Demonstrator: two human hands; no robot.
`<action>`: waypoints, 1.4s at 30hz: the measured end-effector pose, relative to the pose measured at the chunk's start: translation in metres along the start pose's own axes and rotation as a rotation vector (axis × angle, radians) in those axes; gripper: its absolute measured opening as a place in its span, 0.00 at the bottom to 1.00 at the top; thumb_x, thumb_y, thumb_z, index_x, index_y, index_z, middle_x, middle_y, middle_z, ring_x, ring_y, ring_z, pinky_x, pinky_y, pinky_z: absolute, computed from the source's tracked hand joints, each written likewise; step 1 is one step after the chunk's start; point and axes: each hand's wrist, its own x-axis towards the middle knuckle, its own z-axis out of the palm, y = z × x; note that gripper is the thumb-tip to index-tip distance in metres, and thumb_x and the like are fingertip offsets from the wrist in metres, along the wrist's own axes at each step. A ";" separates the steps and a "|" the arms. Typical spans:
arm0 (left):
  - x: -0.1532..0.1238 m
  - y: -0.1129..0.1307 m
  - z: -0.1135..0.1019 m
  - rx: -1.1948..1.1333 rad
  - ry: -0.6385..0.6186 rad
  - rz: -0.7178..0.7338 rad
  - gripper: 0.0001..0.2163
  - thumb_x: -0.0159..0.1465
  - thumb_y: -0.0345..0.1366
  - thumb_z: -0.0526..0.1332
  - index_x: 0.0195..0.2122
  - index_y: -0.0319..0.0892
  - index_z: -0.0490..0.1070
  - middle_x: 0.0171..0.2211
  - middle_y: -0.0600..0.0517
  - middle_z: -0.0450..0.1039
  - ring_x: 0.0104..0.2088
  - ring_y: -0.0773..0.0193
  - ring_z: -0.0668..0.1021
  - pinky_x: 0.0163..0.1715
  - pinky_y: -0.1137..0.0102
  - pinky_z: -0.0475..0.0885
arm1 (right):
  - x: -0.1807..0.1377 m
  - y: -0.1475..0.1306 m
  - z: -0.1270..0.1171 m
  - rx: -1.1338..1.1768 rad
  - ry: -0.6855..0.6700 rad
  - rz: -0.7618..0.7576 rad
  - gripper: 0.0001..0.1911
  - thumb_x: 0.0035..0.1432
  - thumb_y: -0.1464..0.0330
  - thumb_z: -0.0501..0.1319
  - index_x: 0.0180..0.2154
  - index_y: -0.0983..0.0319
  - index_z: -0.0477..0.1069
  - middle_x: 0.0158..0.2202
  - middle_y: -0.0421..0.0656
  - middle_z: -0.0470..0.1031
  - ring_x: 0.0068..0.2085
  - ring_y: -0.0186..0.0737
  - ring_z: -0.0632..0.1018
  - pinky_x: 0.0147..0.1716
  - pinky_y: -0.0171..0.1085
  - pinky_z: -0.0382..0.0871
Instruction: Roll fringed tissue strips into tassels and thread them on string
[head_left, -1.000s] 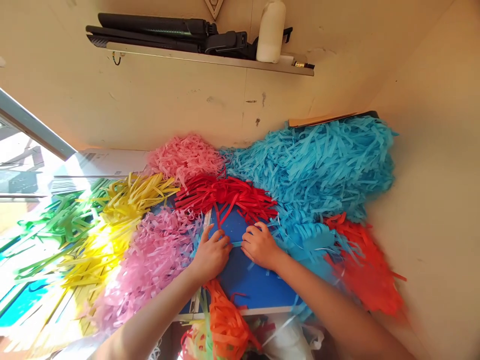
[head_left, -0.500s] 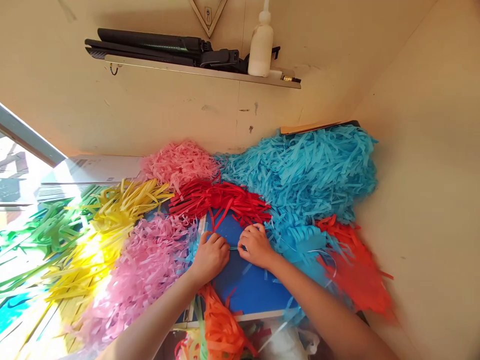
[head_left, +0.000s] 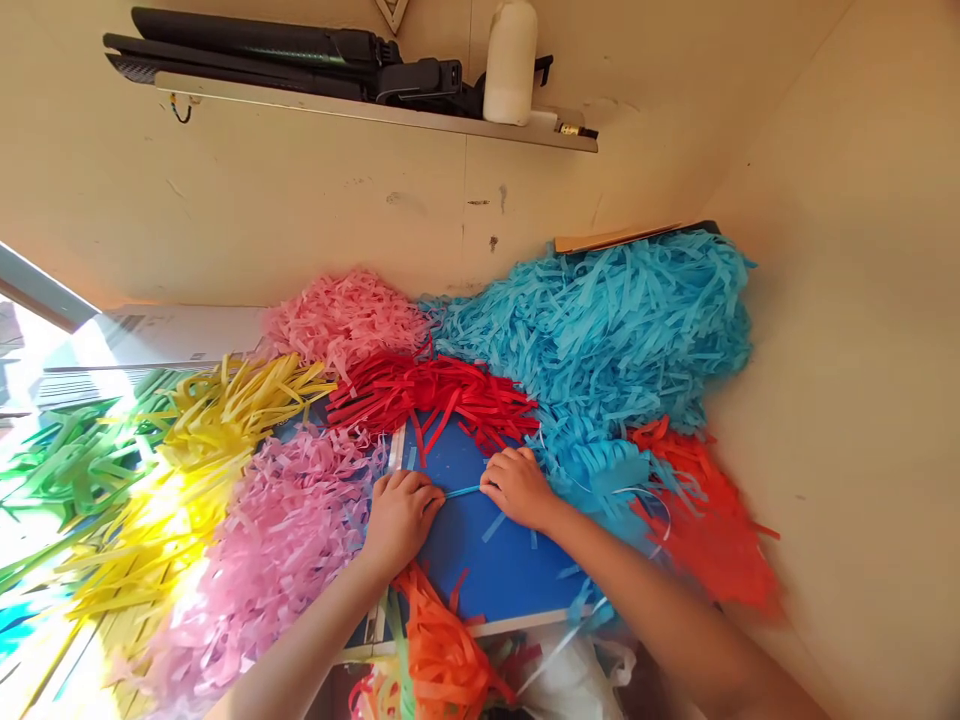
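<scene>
Over a blue tabletop (head_left: pixel 480 560), a thin light-blue tissue paper strip (head_left: pixel 463 491) is stretched between my two hands. My left hand (head_left: pixel 405 508) is closed on its left end, fingers pinched together. On the other end, my right hand (head_left: pixel 517 487) is closed too, fingertips curled in. Behind them spreads a bundle of red paper strips (head_left: pixel 442 395). Light-blue fringe (head_left: pixel 600 470) lies right beside my right hand, and lilac paper fringe (head_left: pixel 300 530) is left of my left hand. The strip's ends are hidden by my fingers.
A large blue fringe heap (head_left: pixel 637 330) and a pink one (head_left: pixel 349 315) lean near the wall. Yellow (head_left: pixel 195 450) and green strips (head_left: pixel 90 460) lie left, orange-red paper (head_left: pixel 712 530) right. Orange strips (head_left: pixel 442 640) hang at the front edge. A shelf (head_left: pixel 360 112) holds a white bottle (head_left: pixel 511 65).
My hands have drawn slightly apart, the left one shifting left, so more of the blue strip shows between them. The camera view has shifted a little.
</scene>
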 end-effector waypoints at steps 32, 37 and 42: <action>0.008 0.011 -0.003 -0.018 0.182 0.244 0.09 0.69 0.32 0.57 0.41 0.49 0.78 0.39 0.53 0.81 0.45 0.60 0.78 0.57 0.55 0.57 | 0.022 -0.023 -0.033 0.143 -0.167 -0.005 0.04 0.58 0.67 0.67 0.30 0.59 0.78 0.36 0.40 0.79 0.41 0.39 0.75 0.44 0.40 0.60; 0.006 0.022 -0.050 -0.113 0.290 0.387 0.12 0.69 0.28 0.55 0.43 0.50 0.76 0.36 0.57 0.82 0.39 0.66 0.80 0.61 0.57 0.54 | 0.005 -0.034 -0.068 0.460 -0.162 0.024 0.06 0.59 0.64 0.64 0.37 0.57 0.79 0.39 0.39 0.80 0.40 0.37 0.76 0.43 0.38 0.63; 0.005 0.051 -0.101 -0.108 0.387 0.498 0.11 0.68 0.27 0.56 0.42 0.47 0.76 0.35 0.57 0.82 0.37 0.66 0.81 0.62 0.58 0.53 | -0.007 -0.044 -0.091 1.278 -0.420 0.136 0.15 0.51 0.57 0.67 0.25 0.63 0.78 0.24 0.39 0.76 0.28 0.35 0.73 0.32 0.34 0.64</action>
